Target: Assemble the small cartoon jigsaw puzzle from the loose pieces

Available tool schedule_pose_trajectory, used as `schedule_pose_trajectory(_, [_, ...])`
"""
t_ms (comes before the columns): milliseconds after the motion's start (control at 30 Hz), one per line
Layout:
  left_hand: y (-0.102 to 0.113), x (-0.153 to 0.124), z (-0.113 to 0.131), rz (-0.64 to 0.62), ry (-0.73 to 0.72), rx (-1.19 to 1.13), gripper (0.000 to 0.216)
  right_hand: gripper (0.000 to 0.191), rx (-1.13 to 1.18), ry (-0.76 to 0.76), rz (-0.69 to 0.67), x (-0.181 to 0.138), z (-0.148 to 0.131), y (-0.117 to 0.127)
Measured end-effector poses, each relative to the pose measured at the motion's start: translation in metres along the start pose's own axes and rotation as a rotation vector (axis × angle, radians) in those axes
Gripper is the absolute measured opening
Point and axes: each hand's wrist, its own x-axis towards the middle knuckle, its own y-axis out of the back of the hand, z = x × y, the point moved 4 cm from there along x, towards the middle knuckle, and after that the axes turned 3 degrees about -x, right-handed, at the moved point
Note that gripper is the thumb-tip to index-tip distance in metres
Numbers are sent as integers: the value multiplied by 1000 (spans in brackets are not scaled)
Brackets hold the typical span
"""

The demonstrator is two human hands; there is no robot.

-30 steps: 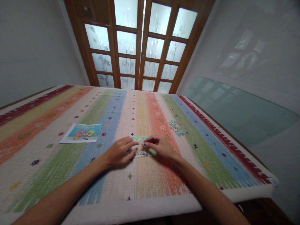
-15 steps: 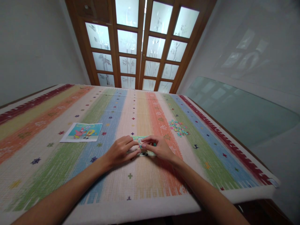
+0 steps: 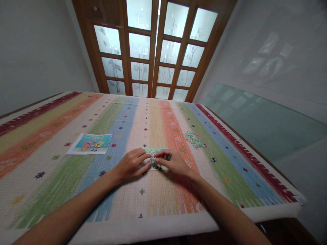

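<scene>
A partly covered small jigsaw puzzle [image 3: 154, 152] lies flat on the table in front of me, with coloured pieces along its middle. My left hand [image 3: 134, 162] rests over its left side, fingers curled and the tips of thumb and forefinger on the puzzle near its centre. From the other side, my right hand [image 3: 175, 164] has thumb and forefinger pinched on a small puzzle piece [image 3: 153, 159] at the centre; the fingertips partly hide it. The tips of both hands nearly meet there. Much of the puzzle is hidden beneath the hands.
A heap of loose puzzle pieces [image 3: 195, 140] lies to the right, beyond my right hand. On the left is a printed cartoon picture [image 3: 90, 144]. A striped cloth [image 3: 155, 194] covers the table. Behind stand wooden doors [image 3: 154, 51] with glass panes.
My right thumb and fingertips have shifted slightly over the puzzle's centre. The left hand stays nearly where it was; the loose pieces and the picture are unmoved.
</scene>
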Motion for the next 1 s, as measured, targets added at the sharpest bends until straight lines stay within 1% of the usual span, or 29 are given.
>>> schedule_pose_trajectory(133, [2, 1, 1, -26, 15, -38, 17, 15, -34, 9, 5, -2, -2, -3])
schedule_pose_trajectory(267, [4, 2, 2, -72, 19, -107, 16, 8, -101, 38, 17, -3, -5, -6])
schedule_pose_trajectory(400, [2, 1, 4, -116, 5, -152, 16, 8, -174, 52, 18, -4, -8, -6])
schedule_pose_trajectory(633, [-1, 0, 4, -148, -13, -107, 16, 9, -285, 120, 31, -4, -10, -7])
schedule_pose_trajectory(1000, [-6, -3, 3, -196, -27, -85, 21, 8, -373, 185, 39, -5, -10, -5])
